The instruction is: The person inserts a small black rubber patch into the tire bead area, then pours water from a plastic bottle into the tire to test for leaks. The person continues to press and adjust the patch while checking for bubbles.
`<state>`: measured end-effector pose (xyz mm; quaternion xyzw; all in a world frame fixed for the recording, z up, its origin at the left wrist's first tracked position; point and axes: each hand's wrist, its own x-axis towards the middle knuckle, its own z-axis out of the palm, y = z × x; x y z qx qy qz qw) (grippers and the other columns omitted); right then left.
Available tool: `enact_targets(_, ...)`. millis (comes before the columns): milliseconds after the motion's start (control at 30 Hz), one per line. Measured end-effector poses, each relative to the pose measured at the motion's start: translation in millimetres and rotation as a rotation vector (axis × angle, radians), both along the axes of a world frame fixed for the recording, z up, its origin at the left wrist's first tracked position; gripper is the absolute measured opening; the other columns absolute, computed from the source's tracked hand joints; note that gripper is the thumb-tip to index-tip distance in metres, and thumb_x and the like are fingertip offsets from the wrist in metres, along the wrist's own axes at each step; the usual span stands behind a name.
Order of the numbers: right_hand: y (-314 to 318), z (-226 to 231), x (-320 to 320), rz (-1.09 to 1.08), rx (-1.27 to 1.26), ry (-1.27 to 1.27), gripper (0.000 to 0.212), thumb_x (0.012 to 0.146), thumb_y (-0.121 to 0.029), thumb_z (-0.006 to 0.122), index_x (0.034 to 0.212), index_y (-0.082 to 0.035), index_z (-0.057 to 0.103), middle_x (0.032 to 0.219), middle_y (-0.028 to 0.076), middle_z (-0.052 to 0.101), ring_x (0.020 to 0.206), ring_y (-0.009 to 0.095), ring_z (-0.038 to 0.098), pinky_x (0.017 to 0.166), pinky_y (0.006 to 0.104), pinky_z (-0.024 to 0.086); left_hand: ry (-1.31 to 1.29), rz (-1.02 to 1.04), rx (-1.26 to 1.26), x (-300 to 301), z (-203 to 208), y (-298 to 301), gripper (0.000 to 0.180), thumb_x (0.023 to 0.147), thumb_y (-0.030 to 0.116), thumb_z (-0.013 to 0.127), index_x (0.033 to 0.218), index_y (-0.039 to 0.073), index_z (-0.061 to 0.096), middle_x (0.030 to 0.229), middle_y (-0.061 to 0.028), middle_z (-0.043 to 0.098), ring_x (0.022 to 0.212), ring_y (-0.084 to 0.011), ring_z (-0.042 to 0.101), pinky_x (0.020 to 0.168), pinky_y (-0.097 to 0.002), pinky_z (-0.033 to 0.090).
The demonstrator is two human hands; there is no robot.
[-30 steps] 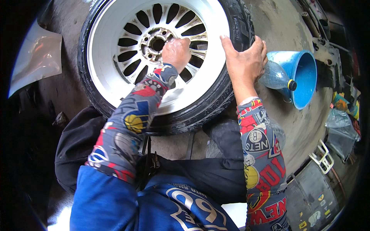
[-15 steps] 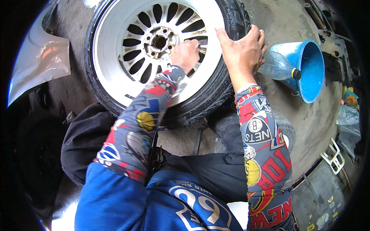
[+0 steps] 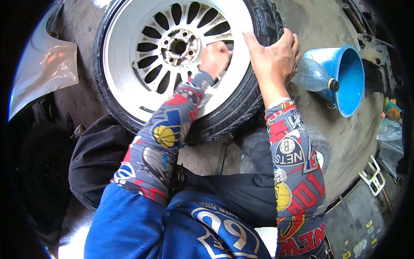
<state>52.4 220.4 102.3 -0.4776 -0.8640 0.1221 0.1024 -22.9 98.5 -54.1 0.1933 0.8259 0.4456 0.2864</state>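
A car wheel with a white multi-spoke rim [image 3: 118, 64] lies tilted before me, its black tyre [image 3: 224, 123] around it. Dark brown grime marks several spokes and the hub. My left hand [image 3: 214, 59] is closed in a fist over the spokes right of the hub, slightly smeared by motion; whatever its fingers hold is hidden. With the thumb toward the rim and the fingers over the tread, my right hand [image 3: 276, 58] grips the tyre's right side.
Right of the wheel, a clear plastic bottle [image 3: 312, 75] with a dark cap leans at a blue bucket [image 3: 350, 82] tipped on its side. A silver car body panel [image 3: 49, 69] stands at the left. Plastic bags [image 3: 390, 129] and a white metal frame [image 3: 373, 177] lie far right.
My left fist has shifted a little to the right across the spokes, and its forearm has followed. The right hand keeps its hold on the tyre, and the wheel stays nearly in place.
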Motion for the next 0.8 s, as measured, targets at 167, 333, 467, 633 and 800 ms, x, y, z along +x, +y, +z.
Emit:
enact_targets(167, 2.4, 2.1, -0.7, -0.002, -0.002, -0.019, 0.103, 0.077, -0.067, 0.079, 0.147, 0.0, 0.046, 0.153, 0.023, 0.046, 0.142, 0.042, 0.043, 0.115, 0.0568, 0.037, -0.032, -0.014, 0.024, 4.9, -8.3, 8.6, 0.009, 0.088, 0.015, 0.073, 0.089, 0.006, 0.074, 0.075, -0.0122, 0.071, 0.063, -0.0221, 0.07, 0.063, -0.0372, 0.055)
enact_targets(333, 1.8, 1.5, -2.6, -0.021, 0.025, -0.076, 0.104, 0.075, -0.066, 0.08, 0.146, 0.003, 0.047, 0.15, 0.025, 0.048, 0.14, 0.043, 0.045, 0.115, 0.054, 0.038, 0.061, 0.153, 0.1, 17.5, -4.3, 8.2, 0.006, 0.084, 0.01, 0.072, 0.085, 0.004, 0.072, 0.086, -0.0204, 0.072, 0.084, -0.0383, 0.072, 0.078, -0.0437, 0.056)
enact_targets(467, 1.8, 3.0, -3.5, 0.021, 0.07, -0.059, 0.103, 0.077, -0.065, 0.08, 0.145, 0.006, 0.047, 0.148, 0.028, 0.049, 0.138, 0.045, 0.047, 0.116, 0.0518, 0.038, -0.193, 0.062, -0.053, 22.6, -0.4, 6.9, 0.009, 0.09, 0.01, 0.071, 0.087, 0.002, 0.069, 0.077, -0.0157, 0.071, 0.06, -0.0222, 0.07, 0.061, -0.0393, 0.055)
enact_targets(633, 4.7, 0.7, 0.9, 0.057, 0.055, -0.045, 0.104, 0.079, -0.065, 0.079, 0.144, 0.01, 0.046, 0.144, 0.032, 0.05, 0.137, 0.046, 0.047, 0.117, 0.0509, 0.036, 0.009, 0.221, 0.131, 23.7, -7.3, 5.7, 0.011, 0.089, 0.014, 0.069, 0.089, 0.002, 0.069, 0.082, -0.02, 0.071, 0.08, -0.0364, 0.072, 0.073, -0.0431, 0.056)
enact_targets(800, 8.2, -4.1, 2.4, 0.078, 0.09, -0.058, 0.097, 0.077, -0.059, 0.083, 0.141, 0.007, 0.049, 0.146, 0.028, 0.049, 0.139, 0.045, 0.045, 0.117, 0.0523, 0.035, -0.168, 0.057, 0.036, 22.4, -0.8, 8.1, 0.013, 0.089, 0.015, 0.068, 0.089, 0.002, 0.068, 0.084, -0.0208, 0.071, 0.081, -0.0375, 0.072, 0.074, -0.0438, 0.056)
